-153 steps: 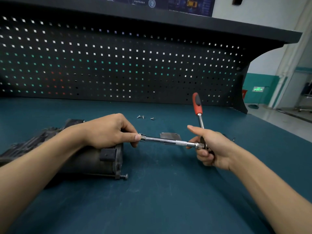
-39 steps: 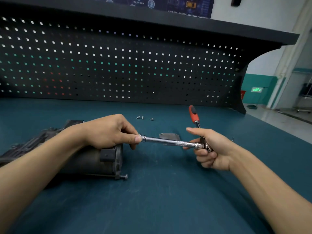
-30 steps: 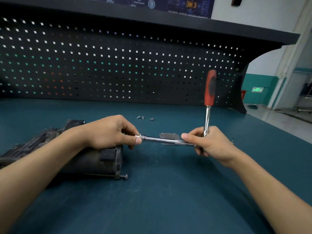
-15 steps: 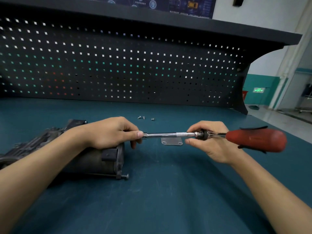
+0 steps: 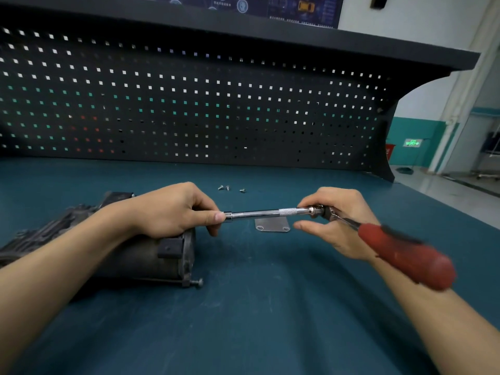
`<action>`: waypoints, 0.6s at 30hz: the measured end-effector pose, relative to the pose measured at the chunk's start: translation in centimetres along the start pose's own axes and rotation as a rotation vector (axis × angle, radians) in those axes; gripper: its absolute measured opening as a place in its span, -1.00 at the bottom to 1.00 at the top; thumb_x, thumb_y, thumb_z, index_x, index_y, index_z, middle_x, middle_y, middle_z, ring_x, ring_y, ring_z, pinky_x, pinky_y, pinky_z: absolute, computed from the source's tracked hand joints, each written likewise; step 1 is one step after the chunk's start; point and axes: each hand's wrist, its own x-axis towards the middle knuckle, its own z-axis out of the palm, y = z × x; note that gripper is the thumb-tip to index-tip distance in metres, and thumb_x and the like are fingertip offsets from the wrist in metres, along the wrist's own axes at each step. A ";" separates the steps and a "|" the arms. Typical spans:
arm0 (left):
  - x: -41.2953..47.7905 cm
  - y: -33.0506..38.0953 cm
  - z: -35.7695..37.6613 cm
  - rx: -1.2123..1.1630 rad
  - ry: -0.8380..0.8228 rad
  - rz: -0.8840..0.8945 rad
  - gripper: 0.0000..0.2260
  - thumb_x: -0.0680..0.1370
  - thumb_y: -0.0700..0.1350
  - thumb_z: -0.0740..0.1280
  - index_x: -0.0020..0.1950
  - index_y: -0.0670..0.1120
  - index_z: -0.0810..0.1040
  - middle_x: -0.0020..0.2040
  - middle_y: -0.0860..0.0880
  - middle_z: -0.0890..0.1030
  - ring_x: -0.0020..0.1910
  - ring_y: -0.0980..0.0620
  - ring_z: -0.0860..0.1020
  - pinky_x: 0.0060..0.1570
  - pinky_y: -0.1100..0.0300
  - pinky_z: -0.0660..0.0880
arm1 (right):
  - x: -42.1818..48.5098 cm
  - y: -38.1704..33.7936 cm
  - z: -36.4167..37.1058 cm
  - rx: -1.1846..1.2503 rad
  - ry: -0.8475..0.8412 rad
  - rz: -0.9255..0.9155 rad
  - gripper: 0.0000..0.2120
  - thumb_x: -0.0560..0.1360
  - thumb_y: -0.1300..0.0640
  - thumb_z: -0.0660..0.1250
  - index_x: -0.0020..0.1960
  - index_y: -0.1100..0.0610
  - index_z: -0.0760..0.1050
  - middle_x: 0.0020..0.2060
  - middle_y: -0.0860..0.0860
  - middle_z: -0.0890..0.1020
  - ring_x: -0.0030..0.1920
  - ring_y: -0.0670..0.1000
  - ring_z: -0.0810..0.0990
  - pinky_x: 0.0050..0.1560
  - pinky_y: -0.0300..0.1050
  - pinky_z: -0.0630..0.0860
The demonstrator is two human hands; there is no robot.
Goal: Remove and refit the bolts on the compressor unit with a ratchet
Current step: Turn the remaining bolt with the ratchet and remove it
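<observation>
The bar (image 5: 257,213) is polished bright metal with a knurled band. The ratchet (image 5: 405,255) has a matt red handle, plastic or rubber. The compressor (image 5: 135,255) is dull, rough, grimy cast metal. Plate (image 5: 272,226) and bolts (image 5: 227,188) are bare grey metal. The counter (image 5: 243,320) is matt teal, the pegboard (image 5: 189,104) matt black.

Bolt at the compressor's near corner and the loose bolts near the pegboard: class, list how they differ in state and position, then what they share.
The corner bolt sits in the compressor flange, head sticking out; the loose bolts lie free on the bench. The corner bolt is single and nearer the camera; the loose bolts are three, farther back. Both are small and metallic.
</observation>
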 end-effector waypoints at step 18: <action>-0.1 0.4 -0.1 -0.021 0.017 -0.038 -0.63 0.36 0.38 0.29 -0.13 0.17 0.72 -0.11 -0.27 0.66 -0.24 -0.04 0.47 -0.10 -0.07 0.49 | 0.1 -1.3 0.1 0.650 -0.357 0.937 -0.15 0.34 -0.55 0.21 -0.22 0.28 0.69 -0.59 0.07 0.36 -0.63 -0.02 0.19 -0.56 -0.26 0.12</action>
